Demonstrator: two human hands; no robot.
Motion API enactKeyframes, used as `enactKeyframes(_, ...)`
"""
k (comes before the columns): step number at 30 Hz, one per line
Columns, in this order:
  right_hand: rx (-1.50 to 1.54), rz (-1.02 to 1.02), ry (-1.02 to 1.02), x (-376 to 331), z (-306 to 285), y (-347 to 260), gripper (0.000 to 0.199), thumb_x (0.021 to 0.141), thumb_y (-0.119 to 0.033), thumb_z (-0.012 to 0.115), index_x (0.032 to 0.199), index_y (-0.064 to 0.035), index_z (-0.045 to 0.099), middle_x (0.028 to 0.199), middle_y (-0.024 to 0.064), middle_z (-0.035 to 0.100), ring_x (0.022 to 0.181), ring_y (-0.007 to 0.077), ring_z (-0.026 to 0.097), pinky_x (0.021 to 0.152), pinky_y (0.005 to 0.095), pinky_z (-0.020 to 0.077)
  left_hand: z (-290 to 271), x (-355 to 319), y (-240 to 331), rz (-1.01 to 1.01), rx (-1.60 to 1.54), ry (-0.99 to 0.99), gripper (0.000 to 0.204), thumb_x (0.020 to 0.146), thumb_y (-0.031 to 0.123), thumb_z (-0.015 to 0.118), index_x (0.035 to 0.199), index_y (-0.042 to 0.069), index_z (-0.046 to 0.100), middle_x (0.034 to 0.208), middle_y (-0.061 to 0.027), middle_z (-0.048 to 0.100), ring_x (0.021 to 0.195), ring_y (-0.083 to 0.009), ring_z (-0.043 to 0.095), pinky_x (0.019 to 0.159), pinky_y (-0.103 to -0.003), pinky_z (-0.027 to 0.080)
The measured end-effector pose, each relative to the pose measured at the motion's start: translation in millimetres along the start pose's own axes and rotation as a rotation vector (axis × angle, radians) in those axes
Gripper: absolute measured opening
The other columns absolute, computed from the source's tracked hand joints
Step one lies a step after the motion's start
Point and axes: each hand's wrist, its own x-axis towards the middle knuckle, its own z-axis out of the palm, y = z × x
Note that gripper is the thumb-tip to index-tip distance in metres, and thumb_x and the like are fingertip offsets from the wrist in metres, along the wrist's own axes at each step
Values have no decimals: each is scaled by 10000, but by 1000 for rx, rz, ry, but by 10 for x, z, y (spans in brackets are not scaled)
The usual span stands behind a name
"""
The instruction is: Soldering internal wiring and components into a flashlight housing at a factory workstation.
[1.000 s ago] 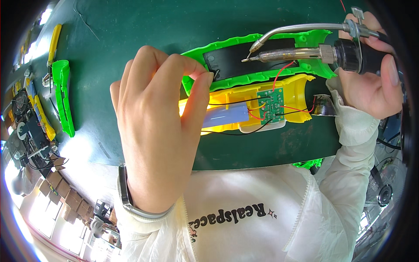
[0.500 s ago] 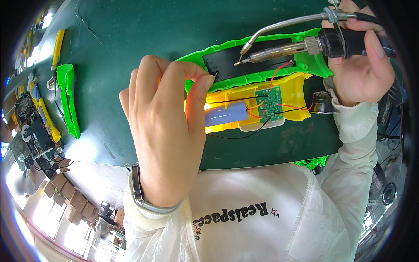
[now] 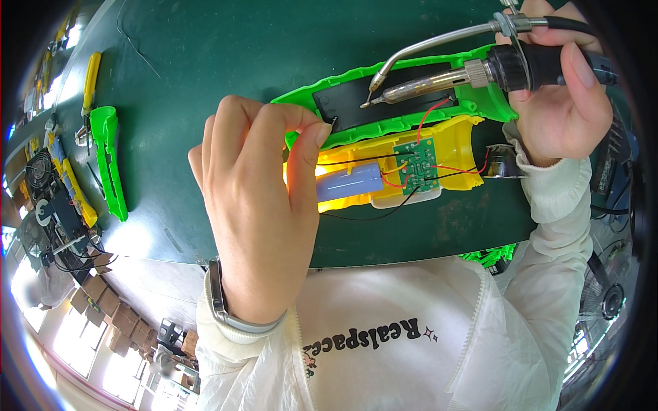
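Soldering iron [image 3: 476, 72] is clamped in the right hand [image 3: 565, 116], its tip over the black panel [image 3: 343, 103] inside the green shell [image 3: 493, 99]; whether the tip touches the panel cannot be told. Thumb and forefinger of the left hand [image 3: 257, 205] are pinched together on what appears to be the end of a black wire [image 3: 334, 121], at the panel's left end. That pinch sits near the tip, so a small slip leftward could burn the fingertips, if the iron is hot. Loosened fingers might let the wire spring away, while a hard tug could strain its joint. The thin metal tube [image 3: 445, 39] clamped to the iron ends close to the tip; a knock could bend it out of line. Farther out, the red wire [image 3: 423, 120] passes near the barrel, and a dip of the iron could scorch it. In the yellow shell [image 3: 462, 137], the circuit board [image 3: 417, 168] and blue battery [image 3: 353, 182] lie open, so a stray drop of metal might short them. The right sleeve [image 3: 552, 195] sits just beside the shiny cup [image 3: 504, 163], whose wires it could snag
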Motion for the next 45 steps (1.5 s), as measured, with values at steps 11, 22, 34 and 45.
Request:
enactKeyframes(11,88,163,143,375,578,-113,306,836,-286,688,812,-77,466,690,41,497,631,130,454,666,261,383,8,0,-14,8,3,0,99,870,112,644,841,22,613,822,-74,537,778,-215,524,787,-331,391)
enactKeyframes(22,-427,-322,-78,12,99,133,484,807,180,565,1251,18,459,1141,295,524,967,367,609,853,461,571,-2,2,-25,-21,-23,-15,104,871,102,648,847,10,609,821,-80,531,779,-207,530,777,-321,413)
enactKeyframes(34,179,45,200,324,574,65,275,815,-222,692,859,-68,469,773,74,529,713,171,529,706,285,458,-87,-18,-187,21,-217,-92,96,889,67,618,876,-19,578,825,-55,530,772,-149,505,736,-278,401)
enactKeyframes(45,-28,-240,539,70,133,88,227,910,-43,493,1120,35,531,1128,248,563,855,253,602,699,372,556,-101,604,-318,248,-307,-152,175,921,129,599,1034,-1,626,854,-23,617,817,-127,542,805,-278,423)
